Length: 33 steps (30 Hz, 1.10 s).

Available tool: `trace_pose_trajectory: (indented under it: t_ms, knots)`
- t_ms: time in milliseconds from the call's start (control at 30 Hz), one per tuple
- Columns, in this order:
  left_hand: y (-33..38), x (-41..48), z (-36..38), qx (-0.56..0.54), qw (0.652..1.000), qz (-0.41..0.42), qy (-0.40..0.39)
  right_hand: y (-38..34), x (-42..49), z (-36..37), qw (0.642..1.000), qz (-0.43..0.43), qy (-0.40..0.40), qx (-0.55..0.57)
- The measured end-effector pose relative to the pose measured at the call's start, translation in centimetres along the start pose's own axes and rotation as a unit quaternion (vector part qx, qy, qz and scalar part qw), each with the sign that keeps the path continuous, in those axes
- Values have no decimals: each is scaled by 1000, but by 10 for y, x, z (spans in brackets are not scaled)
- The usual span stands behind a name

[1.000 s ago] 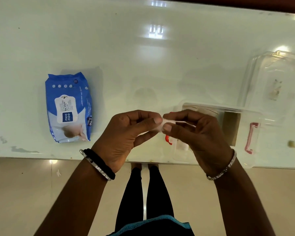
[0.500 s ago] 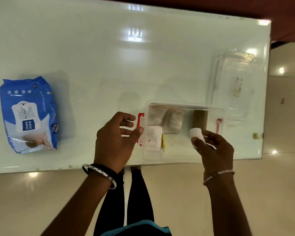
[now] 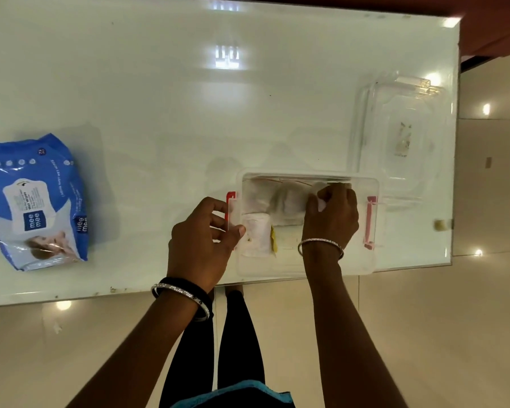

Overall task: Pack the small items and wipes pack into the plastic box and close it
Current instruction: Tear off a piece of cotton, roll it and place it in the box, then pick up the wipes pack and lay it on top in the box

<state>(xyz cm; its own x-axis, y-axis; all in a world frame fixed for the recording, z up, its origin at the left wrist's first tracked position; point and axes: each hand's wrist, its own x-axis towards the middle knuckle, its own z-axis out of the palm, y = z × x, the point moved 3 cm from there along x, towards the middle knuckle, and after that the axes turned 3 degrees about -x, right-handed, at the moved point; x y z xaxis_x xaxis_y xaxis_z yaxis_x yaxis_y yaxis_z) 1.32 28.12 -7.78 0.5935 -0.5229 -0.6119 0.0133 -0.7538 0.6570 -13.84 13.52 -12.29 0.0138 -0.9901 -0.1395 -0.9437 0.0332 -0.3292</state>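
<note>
The clear plastic box (image 3: 306, 269) sits open at the near edge of the white tabletop (image 3: 159, 113), with a red latch (image 3: 231, 201) on its left end and a pink latch (image 3: 371, 222) on its right. Inside lie several pale wrapped items: a white folded pad (image 3: 256, 234) at the near left with a yellow sliver beside it, and crumpled whitish packets (image 3: 286, 201) along the far wall. The right hand (image 3: 331, 216) reaches into the box's far right corner, fingers curled around a small white item (image 3: 318, 191). The left hand (image 3: 202, 240) grips the box's left end, thumb over the rim. The clear lid (image 3: 401, 134) lies apart, beyond the box to the right. The blue wipes pack (image 3: 36, 201) rests far left on the tabletop, outside the box.
</note>
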Motion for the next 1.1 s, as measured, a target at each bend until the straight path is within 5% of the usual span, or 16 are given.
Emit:
trace_pose_trajectory:
  t_ms: [367,600,867,1000,1100]
  knots:
    - [-13,4,-12,-77,996,-1,-37,-24,-11,-13,986,-32,-70,-146]
    - [-59,2,-84,-168,975,-27,141,-93,-54,-43,978,-205,7,18]
    - [-145,-17,-167,-124,884,-160,422,-204,-133,27,888,-378,-235,116]
    - [-178,-15,-171,-213,838,-271,422,-252,-151,72,851,-430,-295,59]
    - [-197,-5,-166,-390,775,-344,360,-286,-156,102,839,-451,-304,30]
